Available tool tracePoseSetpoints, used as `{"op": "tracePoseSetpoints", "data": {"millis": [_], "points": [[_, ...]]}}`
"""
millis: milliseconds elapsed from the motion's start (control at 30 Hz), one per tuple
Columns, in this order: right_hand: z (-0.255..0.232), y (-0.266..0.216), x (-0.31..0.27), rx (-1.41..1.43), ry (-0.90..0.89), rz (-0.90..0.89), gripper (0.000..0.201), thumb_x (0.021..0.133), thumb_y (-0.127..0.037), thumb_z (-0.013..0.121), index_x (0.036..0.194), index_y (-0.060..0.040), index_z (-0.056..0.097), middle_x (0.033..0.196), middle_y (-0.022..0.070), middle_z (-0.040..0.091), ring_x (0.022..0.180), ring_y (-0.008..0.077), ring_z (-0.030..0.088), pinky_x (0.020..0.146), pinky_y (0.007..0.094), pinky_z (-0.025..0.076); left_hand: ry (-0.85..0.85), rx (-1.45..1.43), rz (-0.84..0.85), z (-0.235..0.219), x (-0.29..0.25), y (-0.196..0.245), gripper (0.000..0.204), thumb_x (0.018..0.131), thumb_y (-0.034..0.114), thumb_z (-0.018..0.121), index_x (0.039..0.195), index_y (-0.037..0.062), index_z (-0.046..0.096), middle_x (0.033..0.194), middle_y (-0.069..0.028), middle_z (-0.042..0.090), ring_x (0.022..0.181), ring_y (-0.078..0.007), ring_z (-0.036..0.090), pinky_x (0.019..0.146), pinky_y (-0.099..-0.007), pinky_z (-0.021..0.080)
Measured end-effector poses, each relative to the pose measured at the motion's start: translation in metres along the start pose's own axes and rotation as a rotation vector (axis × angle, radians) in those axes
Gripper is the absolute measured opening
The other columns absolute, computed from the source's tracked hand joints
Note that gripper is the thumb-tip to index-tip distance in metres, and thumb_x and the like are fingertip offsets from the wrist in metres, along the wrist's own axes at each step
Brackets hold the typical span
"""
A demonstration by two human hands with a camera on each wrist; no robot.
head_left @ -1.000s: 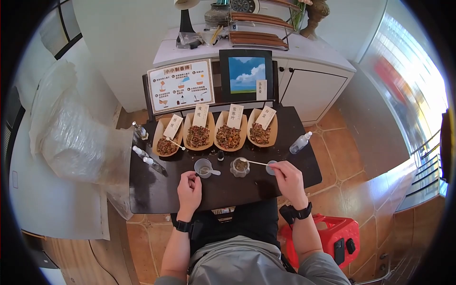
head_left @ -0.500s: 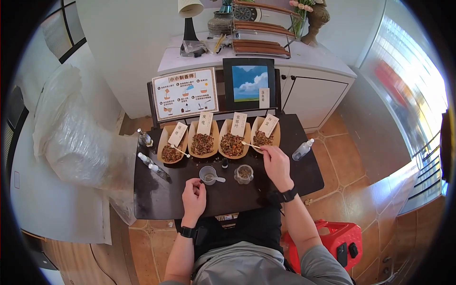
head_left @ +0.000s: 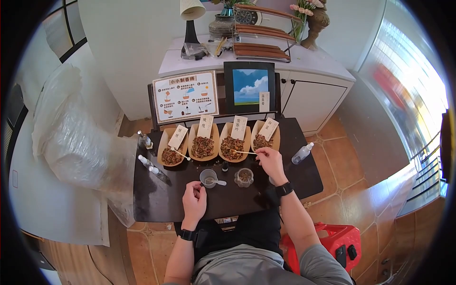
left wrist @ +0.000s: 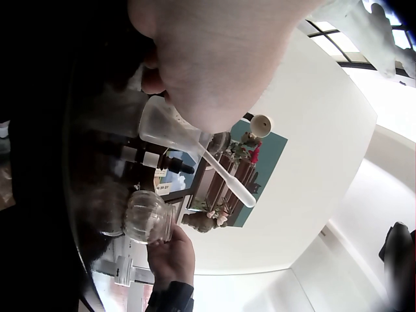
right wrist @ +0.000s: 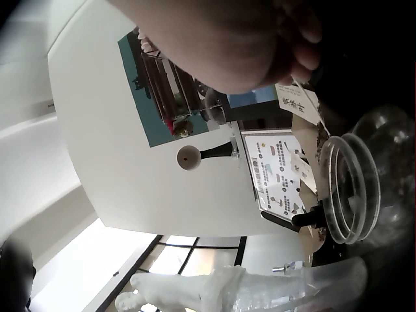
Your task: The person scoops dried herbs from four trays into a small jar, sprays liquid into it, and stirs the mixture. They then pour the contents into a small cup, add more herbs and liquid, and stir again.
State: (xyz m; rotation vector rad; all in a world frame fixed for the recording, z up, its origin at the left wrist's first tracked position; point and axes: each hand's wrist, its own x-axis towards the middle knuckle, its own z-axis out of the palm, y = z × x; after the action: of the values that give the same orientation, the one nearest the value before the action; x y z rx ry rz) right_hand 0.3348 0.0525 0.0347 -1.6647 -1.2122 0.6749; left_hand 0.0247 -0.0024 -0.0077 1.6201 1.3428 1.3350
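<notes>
My right hand (head_left: 270, 164) pinches a thin light stick-like spoon (head_left: 244, 152), whose far end lies in the dried material of the third paper tray (head_left: 241, 157). Below that hand a ribbed glass jar (head_left: 243, 177) holds some brown bits; its open mouth faces the camera in the right wrist view. My left hand (head_left: 194, 203) rests on the table with curled fingers beside a clear plastic cup (head_left: 207, 176); whether it grips anything is hidden. A white plastic spoon or dropper (head_left: 219, 182) leans out of the cup. A small dark bottle (head_left: 224, 166) stands near the trays.
Three other paper trays of dried material, one (head_left: 203, 147) beside the third, line the table's back. Small bottles (head_left: 145, 160) stand at the left, a spray bottle (head_left: 302, 153) at the right. An instruction sheet (head_left: 185, 97) and a picture (head_left: 247, 87) stand behind.
My right hand has moved up from the jar, and the stick's tip has gone from over the jar into the third tray. The left hand has stayed beside the cup. The head view has shifted.
</notes>
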Motion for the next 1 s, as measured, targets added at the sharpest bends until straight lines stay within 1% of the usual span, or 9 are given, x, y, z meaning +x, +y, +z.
{"op": "tracePoseSetpoints", "data": {"millis": [33, 167, 233, 367, 433, 467, 533, 633, 1000], "points": [[0.001, 0.001, 0.000, 0.036, -0.011, 0.017, 0.021, 0.093, -0.008, 0.063, 0.104, 0.0004, 0.078, 0.079, 0.0113, 0.077, 0.066, 0.0179, 0.073, 0.066, 0.0321, 0.058, 0.001, 0.004, -0.002, 0.000, 0.000, 0.001, 0.018, 0.099, 0.002, 0.066, 0.116, 0.0020, 0.061, 0.086, -0.0015, 0.063, 0.064, -0.0048, 0.050, 0.058, -0.0229, 0.042], [0.002, 0.002, 0.001, 0.071, -0.026, 0.057, 0.021, 0.093, -0.009, 0.063, 0.105, 0.0003, 0.078, 0.079, 0.0105, 0.076, 0.066, 0.0169, 0.072, 0.065, 0.0311, 0.057, 0.014, 0.005, 0.007, 0.000, 0.000, 0.000, 0.018, 0.099, 0.002, 0.067, 0.116, 0.0022, 0.061, 0.085, -0.0012, 0.063, 0.063, -0.0049, 0.050, 0.058, -0.0230, 0.042], [0.001, 0.001, 0.000, -0.001, 0.016, -0.032, 0.021, 0.094, -0.008, 0.063, 0.106, 0.0007, 0.078, 0.080, 0.0096, 0.077, 0.066, 0.0153, 0.071, 0.065, 0.0303, 0.057, 0.011, 0.015, 0.016, 0.000, 0.000, -0.001, 0.019, 0.098, 0.002, 0.067, 0.116, 0.0022, 0.061, 0.084, -0.0010, 0.063, 0.063, -0.0050, 0.050, 0.058, -0.0232, 0.043], [0.005, 0.000, 0.003, -0.022, -0.024, -0.043, 0.021, 0.094, -0.008, 0.062, 0.106, 0.0010, 0.078, 0.081, 0.0092, 0.077, 0.066, 0.0142, 0.071, 0.065, 0.0299, 0.056, 0.019, 0.032, 0.026, 0.001, 0.001, 0.003, 0.018, 0.098, 0.002, 0.067, 0.116, 0.0022, 0.061, 0.084, -0.0010, 0.063, 0.063, -0.0052, 0.050, 0.059, -0.0233, 0.043], [0.008, 0.005, 0.005, 0.104, -0.064, 0.062, 0.021, 0.095, -0.007, 0.062, 0.106, 0.0017, 0.077, 0.082, 0.0084, 0.076, 0.065, 0.0126, 0.069, 0.062, 0.0288, 0.055, 0.025, 0.036, 0.032, 0.000, 0.000, 0.004, 0.018, 0.098, 0.003, 0.068, 0.116, 0.0022, 0.062, 0.083, -0.0010, 0.063, 0.063, -0.0054, 0.050, 0.059, -0.0234, 0.044], [0.008, 0.007, 0.005, 0.106, -0.067, 0.059, 0.021, 0.095, -0.007, 0.062, 0.106, 0.0017, 0.077, 0.082, 0.0084, 0.076, 0.065, 0.0126, 0.069, 0.062, 0.0288, 0.055, 0.029, 0.039, 0.033, 0.001, 0.000, 0.003, 0.018, 0.098, 0.003, 0.068, 0.116, 0.0022, 0.062, 0.083, -0.0010, 0.063, 0.063, -0.0054, 0.050, 0.059, -0.0234, 0.044], [0.007, 0.007, 0.005, 0.284, -0.092, 0.180, 0.021, 0.095, -0.007, 0.062, 0.107, 0.0023, 0.076, 0.082, 0.0071, 0.074, 0.064, 0.0108, 0.065, 0.059, 0.0260, 0.053, 0.039, 0.047, 0.034, 0.002, 0.000, 0.000, 0.021, 0.096, 0.001, 0.069, 0.116, 0.0023, 0.062, 0.082, -0.0038, 0.064, 0.060, -0.0102, 0.052, 0.057, -0.0273, 0.046], [0.003, 0.004, 0.002, 0.352, -0.095, 0.228, 0.021, 0.096, -0.006, 0.062, 0.109, 0.0024, 0.075, 0.084, 0.0053, 0.072, 0.064, 0.0089, 0.062, 0.056, 0.0235, 0.050, 0.037, 0.045, 0.032, 0.002, 0.000, 0.001, 0.021, 0.096, 0.001, 0.069, 0.115, 0.0021, 0.062, 0.082, -0.0038, 0.064, 0.060, -0.0103, 0.052, 0.057, -0.0273, 0.045], [-0.002, 0.010, 0.001, 0.453, -0.096, 0.232, 0.019, 0.097, -0.004, 0.061, 0.111, 0.0022, 0.073, 0.086, 0.0056, 0.072, 0.065, 0.0090, 0.063, 0.056, 0.0235, 0.049, 0.046, 0.041, 0.027, 0.003, 0.000, 0.002, 0.020, 0.096, 0.003, 0.070, 0.115, 0.0027, 0.063, 0.083, -0.0051, 0.066, 0.062, -0.0111, 0.056, 0.059, -0.0274, 0.048]]}}
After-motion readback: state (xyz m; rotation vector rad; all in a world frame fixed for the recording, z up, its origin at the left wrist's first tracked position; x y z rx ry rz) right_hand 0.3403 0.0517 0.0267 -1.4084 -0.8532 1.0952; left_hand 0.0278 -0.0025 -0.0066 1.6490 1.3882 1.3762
